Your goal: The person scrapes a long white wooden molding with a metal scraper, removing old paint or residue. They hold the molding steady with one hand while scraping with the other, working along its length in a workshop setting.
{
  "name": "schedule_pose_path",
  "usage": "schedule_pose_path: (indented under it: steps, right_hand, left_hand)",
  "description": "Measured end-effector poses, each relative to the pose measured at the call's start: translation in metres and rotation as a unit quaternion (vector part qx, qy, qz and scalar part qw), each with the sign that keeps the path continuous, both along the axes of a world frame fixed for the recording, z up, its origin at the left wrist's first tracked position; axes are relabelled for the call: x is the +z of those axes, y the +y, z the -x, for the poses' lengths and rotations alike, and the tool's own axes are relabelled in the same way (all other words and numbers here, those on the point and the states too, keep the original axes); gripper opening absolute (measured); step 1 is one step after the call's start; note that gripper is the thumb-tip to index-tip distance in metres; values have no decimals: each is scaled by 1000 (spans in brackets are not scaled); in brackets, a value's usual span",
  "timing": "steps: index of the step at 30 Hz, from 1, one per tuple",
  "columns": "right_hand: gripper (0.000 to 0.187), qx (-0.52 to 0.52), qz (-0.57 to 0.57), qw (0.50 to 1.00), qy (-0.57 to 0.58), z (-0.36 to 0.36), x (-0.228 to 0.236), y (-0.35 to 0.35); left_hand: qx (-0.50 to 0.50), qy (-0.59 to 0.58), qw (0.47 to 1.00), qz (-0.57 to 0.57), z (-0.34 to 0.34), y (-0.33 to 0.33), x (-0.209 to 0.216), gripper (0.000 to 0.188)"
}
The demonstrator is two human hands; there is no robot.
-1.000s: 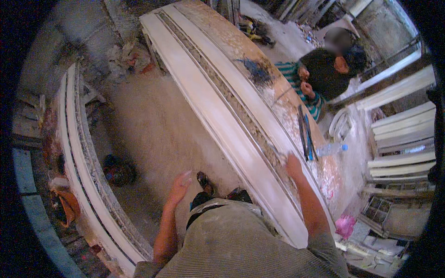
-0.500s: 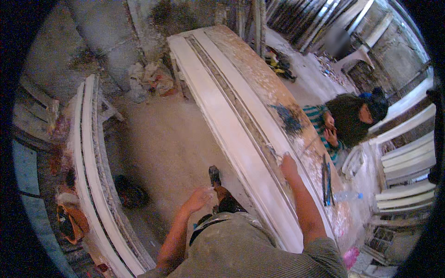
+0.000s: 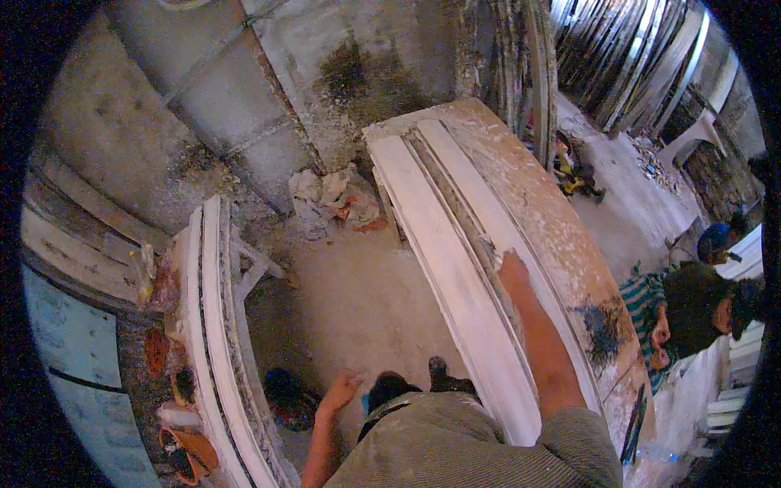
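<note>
At the lower middle of the frame, the left hand [image 3: 342, 390] was held over the floor [image 3: 350, 317], its fingers loosely curled and nothing seen in it; whether they were pressed together could not be told. Right of centre, the right hand [image 3: 512, 268] was placed over the rough channel [image 3: 446, 191] between two long pale strips [image 3: 455, 268], which were laid side by side from the upper middle toward the lower right. Something pale was seen at its fingertips, but whether it was pinched could not be told. An edge might, it was judged, be chipped by hard pressure, or a strip be nudged askew by the forearm.

At far left, blue-green panels [image 3: 81, 342] were seen, then a grooved pale piece [image 3: 215, 342], and crumpled sheeting [image 3: 333, 195] below a stained wall [image 3: 390, 65]. The brown table [image 3: 529, 179] under the strips was spotted with white and marked by a black tangle [image 3: 604, 332]. Boards [image 3: 630, 73] were leaned at upper right; a co-worker [image 3: 695, 309] was seen beneath.
</note>
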State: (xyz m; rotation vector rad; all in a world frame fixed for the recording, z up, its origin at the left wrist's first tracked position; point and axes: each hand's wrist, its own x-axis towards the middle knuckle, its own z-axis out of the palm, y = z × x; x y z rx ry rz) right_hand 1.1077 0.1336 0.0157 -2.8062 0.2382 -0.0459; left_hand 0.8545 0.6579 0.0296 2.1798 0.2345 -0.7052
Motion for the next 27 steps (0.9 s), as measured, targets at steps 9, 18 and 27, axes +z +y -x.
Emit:
schedule_pose_path:
  steps: [9,18,27]
  right_hand:
    - [21,-2,29,997,-76,-216,-5,81]
    - [27,-37,53,998,-23,-390,-15,143]
    - [24,-21,64,998,-7,-542,-18,176]
  left_hand:
    - [-81,-42,995,45,-218,66,-55,44]
    - [-158,-206,966,-1,-496,121,-17,42]
    - [-144,-96,985,-20,-604,177,-32,48]
